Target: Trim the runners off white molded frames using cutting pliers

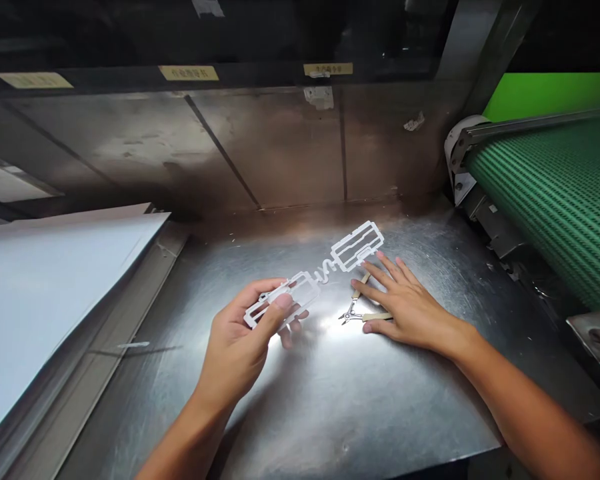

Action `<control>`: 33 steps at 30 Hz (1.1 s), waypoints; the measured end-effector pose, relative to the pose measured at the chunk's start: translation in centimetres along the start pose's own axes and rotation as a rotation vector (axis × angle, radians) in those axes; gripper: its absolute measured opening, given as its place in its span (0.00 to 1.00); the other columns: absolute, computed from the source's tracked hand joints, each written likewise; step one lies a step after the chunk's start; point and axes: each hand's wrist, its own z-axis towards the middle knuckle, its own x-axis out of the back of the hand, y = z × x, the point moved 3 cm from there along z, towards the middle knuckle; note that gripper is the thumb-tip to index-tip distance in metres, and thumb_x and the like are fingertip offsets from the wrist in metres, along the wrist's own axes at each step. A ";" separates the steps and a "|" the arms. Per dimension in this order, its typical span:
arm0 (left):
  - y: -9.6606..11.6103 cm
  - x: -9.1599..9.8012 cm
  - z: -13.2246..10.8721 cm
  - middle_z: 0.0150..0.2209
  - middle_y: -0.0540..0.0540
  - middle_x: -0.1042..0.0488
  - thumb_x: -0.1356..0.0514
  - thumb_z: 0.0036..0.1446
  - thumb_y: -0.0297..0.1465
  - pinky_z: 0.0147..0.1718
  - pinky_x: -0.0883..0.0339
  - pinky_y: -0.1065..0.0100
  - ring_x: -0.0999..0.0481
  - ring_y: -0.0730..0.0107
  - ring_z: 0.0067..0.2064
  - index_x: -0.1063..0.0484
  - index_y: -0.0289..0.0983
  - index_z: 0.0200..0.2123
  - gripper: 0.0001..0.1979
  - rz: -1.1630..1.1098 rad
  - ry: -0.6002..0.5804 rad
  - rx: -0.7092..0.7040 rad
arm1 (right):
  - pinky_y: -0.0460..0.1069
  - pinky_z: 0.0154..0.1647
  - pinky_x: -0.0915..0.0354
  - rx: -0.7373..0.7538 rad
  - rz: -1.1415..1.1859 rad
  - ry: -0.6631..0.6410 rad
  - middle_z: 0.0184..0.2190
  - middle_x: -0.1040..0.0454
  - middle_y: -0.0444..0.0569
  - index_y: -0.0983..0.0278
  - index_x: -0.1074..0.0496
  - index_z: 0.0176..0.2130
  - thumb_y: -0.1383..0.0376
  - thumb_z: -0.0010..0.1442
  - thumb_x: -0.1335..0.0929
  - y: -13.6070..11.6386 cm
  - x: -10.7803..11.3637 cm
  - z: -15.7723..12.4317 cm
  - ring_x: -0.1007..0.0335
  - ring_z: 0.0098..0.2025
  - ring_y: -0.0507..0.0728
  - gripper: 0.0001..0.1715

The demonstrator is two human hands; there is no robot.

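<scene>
My left hand (250,327) grips one end of a white moulded plastic frame piece (357,245), thumb on top and fingers beneath. The piece has two rectangular open frames joined by a thin wavy strip, and it slants up to the right above the metal table. Fingers spread, my right hand (405,303) lies over a pair of side cutters (351,315) on the table. The cutters' jaws are apart and point left; their pale handles run partly under my fingers. Whether my right fingertips touch the far frame I cannot tell.
A bare metal tabletop (300,413) lies below my hands. On the left is a board or box covered with white sheet (65,280), a small white scrap (133,345) near its edge. A green conveyor belt (555,193) runs along the right. Behind stands a metal wall (300,147).
</scene>
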 end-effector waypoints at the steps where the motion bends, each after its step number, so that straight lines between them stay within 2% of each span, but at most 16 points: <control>1: 0.0 0.0 0.0 0.37 0.41 0.17 0.24 0.66 0.48 0.26 0.25 0.70 0.18 0.63 0.32 0.23 0.35 0.53 0.25 0.001 -0.003 0.002 | 0.79 0.82 0.61 0.023 -0.001 0.006 0.81 0.48 0.57 0.59 0.34 0.77 0.45 0.68 0.20 0.1 0.0 0.2 0.68 0.84 0.79 0.50; 2: 0.0 -0.1 0.0 0.37 0.42 0.17 0.24 0.66 0.48 0.26 0.26 0.70 0.19 0.64 0.32 0.23 0.35 0.53 0.25 0.001 -0.002 0.003 | 0.78 0.83 0.60 0.041 0.001 0.010 0.80 0.44 0.59 0.62 0.32 0.76 0.43 0.67 0.20 0.2 0.0 0.4 0.64 0.84 0.78 0.51; 3: -0.1 -0.1 0.0 0.37 0.42 0.17 0.24 0.67 0.48 0.26 0.26 0.71 0.19 0.64 0.31 0.23 0.35 0.52 0.25 0.002 0.004 0.004 | 0.76 0.83 0.56 0.045 0.006 0.014 0.76 0.37 0.62 0.65 0.30 0.74 0.43 0.66 0.19 0.2 0.0 0.6 0.55 0.82 0.78 0.50; 5: -0.1 0.0 0.0 0.35 0.43 0.18 0.24 0.67 0.48 0.26 0.26 0.71 0.20 0.66 0.30 0.23 0.35 0.53 0.25 0.003 0.025 0.000 | 0.74 0.77 0.41 0.005 0.015 0.031 0.64 0.27 0.65 0.70 0.25 0.67 0.47 0.67 0.19 0.1 0.0 0.8 0.38 0.72 0.77 0.42; 6: -0.1 0.1 0.0 0.35 0.43 0.18 0.25 0.67 0.48 0.26 0.26 0.71 0.21 0.66 0.29 0.23 0.35 0.53 0.25 0.001 0.034 -0.007 | 0.73 0.71 0.35 -0.030 0.017 0.049 0.59 0.26 0.66 0.72 0.24 0.64 0.50 0.68 0.20 0.0 0.1 0.8 0.33 0.66 0.77 0.37; 8: 0.0 0.2 0.0 0.35 0.44 0.18 0.26 0.69 0.47 0.26 0.26 0.71 0.20 0.66 0.30 0.24 0.36 0.54 0.24 -0.009 0.039 -0.024 | 0.72 0.60 0.29 -0.106 0.033 0.089 0.54 0.28 0.67 0.73 0.24 0.60 0.55 0.74 0.25 -0.3 0.5 0.3 0.30 0.57 0.76 0.27; 11: 0.3 0.1 -0.3 0.36 0.44 0.18 0.27 0.71 0.46 0.25 0.25 0.70 0.19 0.64 0.31 0.24 0.37 0.55 0.22 -0.049 0.025 -0.055 | 0.65 0.56 0.28 -0.142 0.121 0.114 0.54 0.30 0.63 0.68 0.29 0.62 0.54 0.83 0.38 -1.1 1.4 -1.0 0.28 0.51 0.68 0.23; 13: 0.7 -0.2 -0.5 0.35 0.44 0.18 0.27 0.71 0.46 0.23 0.25 0.70 0.18 0.63 0.31 0.24 0.37 0.54 0.21 -0.081 0.010 -0.074 | 0.58 0.55 0.30 -0.133 0.318 0.090 0.53 0.28 0.55 0.62 0.31 0.61 0.52 0.86 0.45 -1.8 2.0 -1.9 0.27 0.50 0.62 0.23; 16: 1.1 -0.8 -0.7 0.34 0.45 0.18 0.27 0.71 0.46 0.22 0.25 0.71 0.19 0.65 0.29 0.24 0.37 0.52 0.21 -0.103 -0.018 -0.089 | 0.53 0.54 0.35 -0.144 0.721 0.015 0.51 0.26 0.47 0.55 0.31 0.58 0.47 0.86 0.44 -3.1 2.2 -2.8 0.29 0.51 0.58 0.21; 19: 1.4 -1.2 -0.9 0.33 0.46 0.18 0.27 0.71 0.45 0.21 0.25 0.73 0.20 0.67 0.27 0.23 0.36 0.51 0.19 -0.114 -0.036 -0.099 | 0.53 0.49 0.37 -0.194 0.935 -0.012 0.45 0.28 0.45 0.55 0.29 0.55 0.43 0.85 0.42 -4.1 1.4 -2.9 0.31 0.47 0.57 0.24; 25: 1.5 -1.4 -1.3 0.33 0.46 0.18 0.28 0.71 0.43 0.22 0.25 0.76 0.21 0.70 0.27 0.21 0.37 0.50 0.16 -0.121 -0.059 -0.080 | 0.52 0.40 0.41 -0.224 1.056 0.037 0.37 0.33 0.45 0.60 0.26 0.50 0.43 0.85 0.41 -4.5 0.0 -2.5 0.38 0.37 0.55 0.28; 33: 1.5 -1.6 -1.4 0.33 0.48 0.18 0.29 0.73 0.42 0.24 0.25 0.77 0.21 0.72 0.28 0.19 0.39 0.50 0.13 -0.096 -0.087 -0.083 | 0.52 0.37 0.45 -0.250 1.066 0.025 0.36 0.35 0.45 0.59 0.26 0.50 0.44 0.86 0.43 -4.9 0.2 -2.9 0.41 0.37 0.55 0.29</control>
